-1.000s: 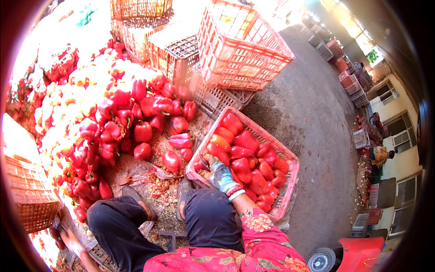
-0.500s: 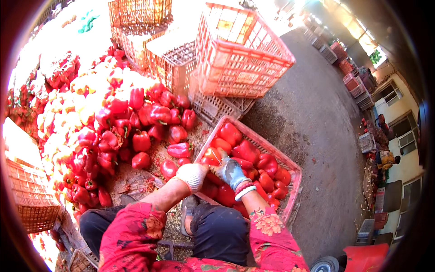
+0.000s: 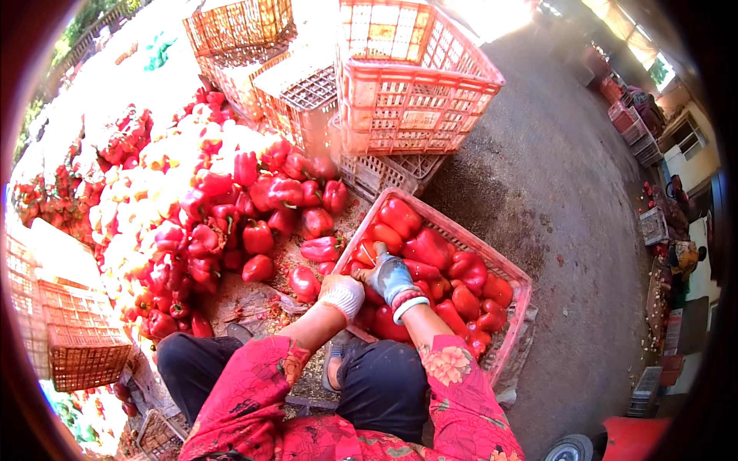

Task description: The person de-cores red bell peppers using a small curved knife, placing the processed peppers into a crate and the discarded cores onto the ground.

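Brought together over the left part of a low pink crate (image 3: pixel 510 319), with the right hand (image 3: pixel 390 276) in a blue-grey coated glove, thumb up, and the left hand (image 3: pixel 342 295) in a white knit glove just beside it. Cannot fairly tell, with the fingers bunched and partly hidden, whether closed on a pepper or only resting among them. Directly beneath and around the gloves, filling the crate, red peppers (image 3: pixel 427 249) in a glossy, tumbled layer. At the right wrist, a red band and a white one; above both wrists, floral red sleeves (image 3: pixel 452 366). Below the crate's near edge, a dark-trousered knee (image 3: pixel 384 380). Just left of the crate, on littered ground, a loose pepper (image 3: pixel 304 284), and past it a large heap of peppers (image 3: pixel 207 183), washed out by sun on its far side. Beyond the crate's far corner, a taller orange-pink crate (image 3: pixel 419 107) on top of others; at far left, an orange crate (image 3: pixel 86 334). To the right, grey paving (image 3: pixel 573 192), and at the lower edge, a wheel (image 3: pixel 570 449) beside something red.
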### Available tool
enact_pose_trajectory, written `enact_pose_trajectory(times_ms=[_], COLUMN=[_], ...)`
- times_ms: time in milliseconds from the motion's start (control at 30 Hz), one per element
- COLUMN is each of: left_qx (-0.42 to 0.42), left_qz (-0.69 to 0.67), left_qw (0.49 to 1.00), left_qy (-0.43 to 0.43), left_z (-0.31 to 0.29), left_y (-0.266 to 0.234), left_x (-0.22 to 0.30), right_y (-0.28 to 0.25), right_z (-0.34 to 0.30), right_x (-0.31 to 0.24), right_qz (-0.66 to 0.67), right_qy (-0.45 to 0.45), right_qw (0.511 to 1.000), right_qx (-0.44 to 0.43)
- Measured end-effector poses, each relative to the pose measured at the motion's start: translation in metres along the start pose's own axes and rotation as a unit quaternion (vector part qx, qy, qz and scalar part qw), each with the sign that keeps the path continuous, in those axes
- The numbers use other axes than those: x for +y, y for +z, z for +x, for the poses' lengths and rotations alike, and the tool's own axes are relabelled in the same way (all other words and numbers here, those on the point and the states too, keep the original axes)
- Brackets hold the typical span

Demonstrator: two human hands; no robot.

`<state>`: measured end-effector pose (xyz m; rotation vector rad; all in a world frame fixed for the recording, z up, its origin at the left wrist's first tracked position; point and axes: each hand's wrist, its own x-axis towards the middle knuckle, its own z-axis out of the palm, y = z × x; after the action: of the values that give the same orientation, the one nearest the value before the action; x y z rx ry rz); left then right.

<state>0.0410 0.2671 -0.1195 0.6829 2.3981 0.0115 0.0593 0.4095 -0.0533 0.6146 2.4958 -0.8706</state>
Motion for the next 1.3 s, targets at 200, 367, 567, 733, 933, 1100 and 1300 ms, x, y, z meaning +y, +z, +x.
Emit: enact_pose_trajectory(times_ms=[200, 367, 567, 733, 933, 1100, 1300], left_qx=[0.170, 0.191, 0.165, 0.152, 0.165, 0.166, 0.238], left_qz=[-0.199, -0.299, -0.468, -0.694, -0.918, -0.869, -0.731], left_qw=[0.958, 0.910, 0.827, 0.617, 0.335, 0.463, 0.608], left_qy=[0.117, -0.213, -0.265, -0.337, -0.136, 0.061, 0.199], left_z=[-0.109, -0.081, 0.014, 0.081, 0.057, -0.028, -0.138], left_y=[-0.068, 0.041, 0.088, 0.127, 0.122, 0.051, -0.052], left_x=[-0.028, -0.160, -0.146, -0.148, -0.156, -0.143, -0.118], right_y=[-0.061, -0.078, -0.016, -0.036, -0.026, -0.020, 0.000], right_z=[-0.087, -0.114, -0.137, -0.132, -0.128, -0.137, -0.158], right_x=[0.015, -0.030, -0.074, -0.106, -0.114, -0.119, -0.133], right_qz=[0.431, 0.862, 0.852, 0.824, 0.774, 0.482, 0.313], right_qy=[-0.008, -0.036, 0.110, 0.056, 0.066, 0.067, 0.006], right_qw=[0.902, 0.505, 0.505, 0.563, 0.629, 0.873, 0.950], right_qx=[-0.027, 0.009, -0.079, -0.005, -0.022, -0.022, -0.012])
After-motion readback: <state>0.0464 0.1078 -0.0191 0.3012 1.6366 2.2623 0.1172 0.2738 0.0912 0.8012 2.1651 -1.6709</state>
